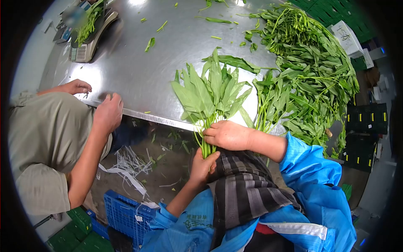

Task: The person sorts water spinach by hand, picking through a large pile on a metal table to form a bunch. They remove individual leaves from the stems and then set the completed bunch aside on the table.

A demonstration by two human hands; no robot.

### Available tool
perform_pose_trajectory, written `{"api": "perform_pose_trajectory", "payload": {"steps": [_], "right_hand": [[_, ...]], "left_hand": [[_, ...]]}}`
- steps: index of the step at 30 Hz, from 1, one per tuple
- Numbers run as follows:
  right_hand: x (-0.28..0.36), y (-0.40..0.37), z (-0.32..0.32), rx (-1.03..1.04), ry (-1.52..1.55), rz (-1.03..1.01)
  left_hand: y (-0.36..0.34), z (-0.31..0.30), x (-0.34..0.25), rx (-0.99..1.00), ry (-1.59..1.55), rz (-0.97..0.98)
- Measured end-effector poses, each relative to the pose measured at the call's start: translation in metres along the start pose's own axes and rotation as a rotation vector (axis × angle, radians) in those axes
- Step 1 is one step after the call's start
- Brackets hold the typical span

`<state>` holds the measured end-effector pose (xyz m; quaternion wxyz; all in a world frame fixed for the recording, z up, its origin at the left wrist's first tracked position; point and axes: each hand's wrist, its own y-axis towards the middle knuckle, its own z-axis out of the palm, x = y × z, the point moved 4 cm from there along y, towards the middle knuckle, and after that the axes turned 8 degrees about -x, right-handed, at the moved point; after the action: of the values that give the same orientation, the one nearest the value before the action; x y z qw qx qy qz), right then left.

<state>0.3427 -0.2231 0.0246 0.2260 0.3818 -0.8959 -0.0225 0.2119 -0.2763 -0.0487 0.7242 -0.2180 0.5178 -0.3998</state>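
A bunch of water spinach [212, 94] stands over the table's front edge, its lance-shaped leaves fanned away from me and its stems toward me. My left hand [203, 166] is closed around the lower stems, thumb on top. Higher up, just under the leaves, my right hand [228, 135] wraps the stems from the right, its knuckles facing up. Some of its fingers are hidden behind the stems. To the right, a large heap of the same greens [310, 80] covers that side of the metal table [147, 80], with loose stems reaching close to my right wrist.
A co-worker in a tan shirt [50, 138] stands at left, both hands by the table edge. A scale [90, 42] bearing greens sits at the far left. Plastic strips [132, 161] litter the floor near a blue crate [126, 214]. Green crates [348, 17] and a white box [346, 40] are at right.
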Motion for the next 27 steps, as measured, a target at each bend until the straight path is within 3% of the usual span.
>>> {"api": "perform_pose_trajectory", "payload": {"steps": [4, 10, 16, 19, 21, 22, 23, 24, 26, 27], "right_hand": [[0.0, -0.002, -0.007, 0.007, -0.033, -0.05], [0.004, -0.009, -0.011, -0.016, -0.037, -0.048], [0.004, -0.012, 0.0, -0.05, -0.042, 0.059], [-0.002, -0.015, -0.019, -0.219, 0.038, 0.137], [-0.009, -0.018, -0.034, -0.168, -0.023, 0.287], [-0.024, -0.024, -0.055, -0.378, -0.153, 0.334], [-0.051, -0.036, -0.086, -0.348, -0.104, 0.744], [-0.065, -0.063, -0.131, -0.8, -0.052, 0.701], [-0.084, -0.112, -0.214, -1.239, -0.237, 0.787], [-0.081, -0.14, -0.234, -1.297, -0.41, 0.837]], "left_hand": [[-0.004, 0.0, 0.0, -0.024, -0.199, -0.109], [-0.002, -0.005, 0.004, -0.038, -0.232, -0.116], [-0.003, 0.001, -0.001, 0.042, -0.033, 0.066], [-0.006, 0.01, -0.011, 0.058, -0.031, 0.143], [-0.005, 0.015, -0.015, 0.066, -0.017, 0.156], [-0.004, 0.018, -0.016, 0.072, -0.01, 0.161], [-0.006, 0.015, -0.014, 0.03, 0.012, 0.173], [-0.008, 0.011, -0.012, -0.005, 0.037, 0.182], [-0.015, 0.013, -0.021, -0.038, 0.077, 0.292], [-0.02, 0.02, -0.033, -0.038, 0.044, 0.349]]}}
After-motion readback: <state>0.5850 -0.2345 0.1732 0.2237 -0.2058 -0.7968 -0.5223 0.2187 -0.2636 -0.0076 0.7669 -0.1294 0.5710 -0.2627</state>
